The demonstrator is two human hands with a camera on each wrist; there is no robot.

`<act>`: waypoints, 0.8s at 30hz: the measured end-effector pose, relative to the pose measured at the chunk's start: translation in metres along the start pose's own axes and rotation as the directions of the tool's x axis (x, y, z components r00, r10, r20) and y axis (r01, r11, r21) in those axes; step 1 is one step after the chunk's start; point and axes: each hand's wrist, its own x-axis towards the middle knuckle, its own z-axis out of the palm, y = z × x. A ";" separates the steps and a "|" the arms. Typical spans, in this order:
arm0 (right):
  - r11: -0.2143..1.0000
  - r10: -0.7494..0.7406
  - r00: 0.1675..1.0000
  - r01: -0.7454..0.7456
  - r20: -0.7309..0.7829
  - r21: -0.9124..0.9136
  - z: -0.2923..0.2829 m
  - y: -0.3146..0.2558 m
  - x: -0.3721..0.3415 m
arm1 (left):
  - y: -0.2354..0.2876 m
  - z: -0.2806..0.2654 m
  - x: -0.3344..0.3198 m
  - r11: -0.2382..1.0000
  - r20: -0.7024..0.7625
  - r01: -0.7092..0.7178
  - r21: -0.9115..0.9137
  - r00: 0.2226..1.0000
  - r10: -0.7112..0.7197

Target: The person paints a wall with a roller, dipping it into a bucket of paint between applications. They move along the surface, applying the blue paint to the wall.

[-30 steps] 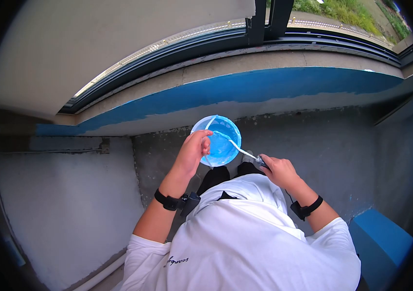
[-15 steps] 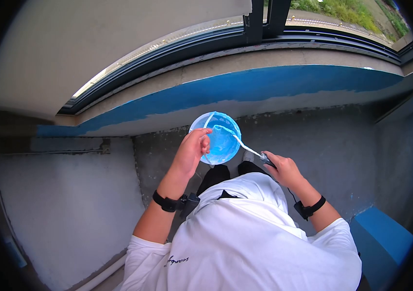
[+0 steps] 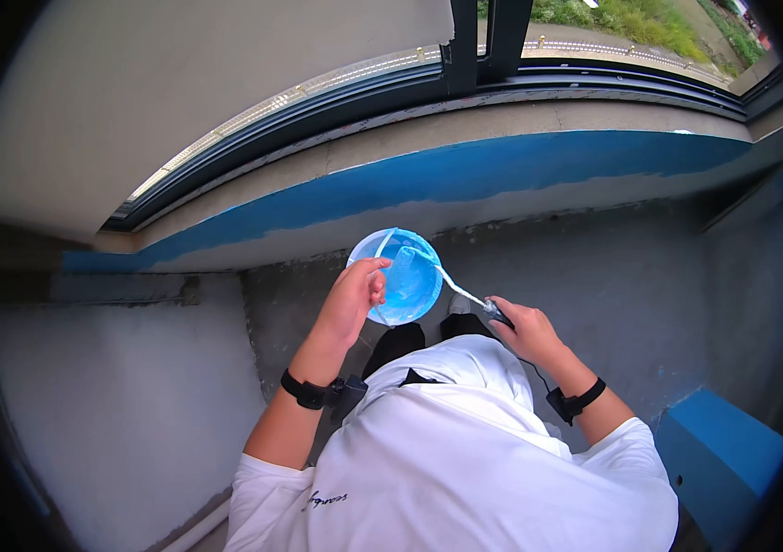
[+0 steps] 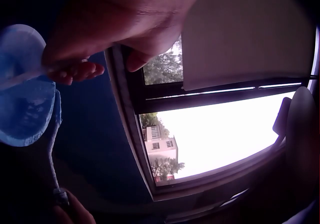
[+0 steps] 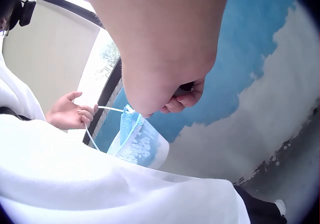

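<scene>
In the head view, my left hand [image 3: 350,299] holds up a paint bucket [image 3: 421,302], its fingers curled round the thin white bail handle [image 3: 385,243]. Blue paint coats the inside of the bucket. My right hand [image 3: 536,333] grips the dark handle [image 3: 499,315] of a paint roller, whose pale bent frame [image 3: 461,288] runs over the rim. The blue-coated roller head [image 3: 401,269] lies inside the bucket's mouth, partly behind the left fingers. From the right wrist, the bucket [image 5: 146,146] hangs tilted from its bail, and the roller head [image 5: 128,128] shows at the rim.
Ahead, a low wall carries a band of blue paint [image 3: 502,161] over bare grey. Above it run a sill [image 3: 391,138] and a dark window frame [image 3: 465,64]. A blue block-like surface [image 3: 723,451] stands at the lower right. My shoes [image 3: 459,304] are just behind the bucket.
The head view has shifted slightly, so the bucket and both hands sit a little further left and lower. The roller head has turned within the bucket's mouth. Both hands keep their holds.
</scene>
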 end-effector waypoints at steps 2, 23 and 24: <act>0.998 0.007 1.000 -0.006 0.011 -0.057 0.002 0.003 0.000 | 0.001 0.000 -0.001 1.000 0.014 0.003 -0.007 1.000 -0.003; 0.998 0.031 0.999 -0.031 -0.010 -0.063 -0.016 -0.019 -0.023 | 0.013 0.016 -0.007 0.998 0.023 -0.031 -0.047 0.999 0.032; 0.999 0.030 0.999 -0.030 -0.013 -0.039 -0.018 -0.020 -0.023 | 0.016 0.018 -0.008 0.998 0.030 -0.039 -0.053 0.999 0.041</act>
